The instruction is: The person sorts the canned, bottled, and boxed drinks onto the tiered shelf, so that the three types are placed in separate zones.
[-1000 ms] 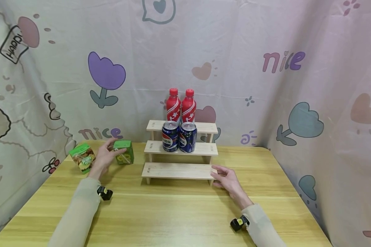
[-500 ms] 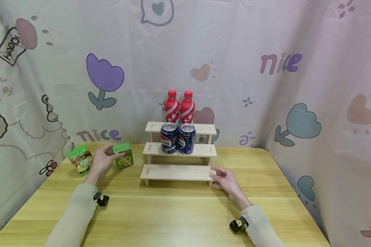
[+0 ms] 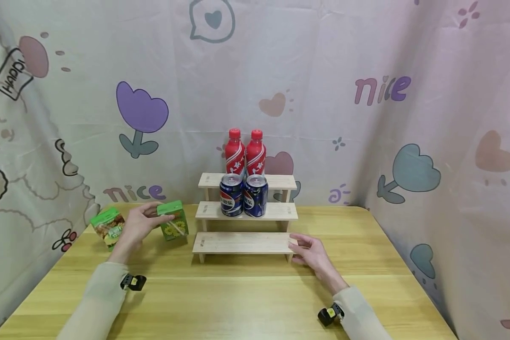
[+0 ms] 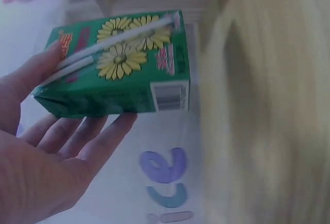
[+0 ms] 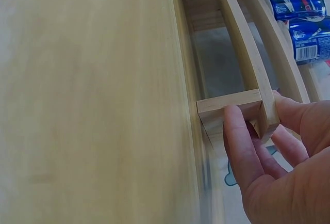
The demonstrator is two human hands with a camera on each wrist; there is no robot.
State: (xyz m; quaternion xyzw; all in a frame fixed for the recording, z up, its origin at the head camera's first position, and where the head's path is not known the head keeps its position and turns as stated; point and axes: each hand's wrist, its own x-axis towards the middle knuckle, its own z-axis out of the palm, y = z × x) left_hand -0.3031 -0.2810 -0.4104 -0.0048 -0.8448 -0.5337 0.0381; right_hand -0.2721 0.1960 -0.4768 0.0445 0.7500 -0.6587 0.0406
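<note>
My left hand (image 3: 138,226) pinches a green drink carton (image 3: 174,222) between thumb and fingers. Yellow flowers and a white straw show on the carton's front in the left wrist view (image 4: 116,53), where a narrow gap appears between its base and the tabletop. At the right end of a three-step wooden display shelf (image 3: 242,242), my right hand (image 3: 314,255) grips the lowest step. In the right wrist view, the thumb lies over the board and a fingertip (image 5: 233,113) touches the leg. A second green carton (image 3: 109,227) stands left of my left hand, partly hidden by it.
Two blue cola cans (image 3: 255,196) stand side by side on the middle step. Behind them, two red-capped bottles (image 3: 256,153) are on the top step. A printed curtain (image 3: 323,61) hangs behind the wooden table (image 3: 221,302).
The carton in my left hand has shifted slightly right and tilted, coming up from the table. My right hand keeps its hold on the shelf end. The head view has tipped slightly.
</note>
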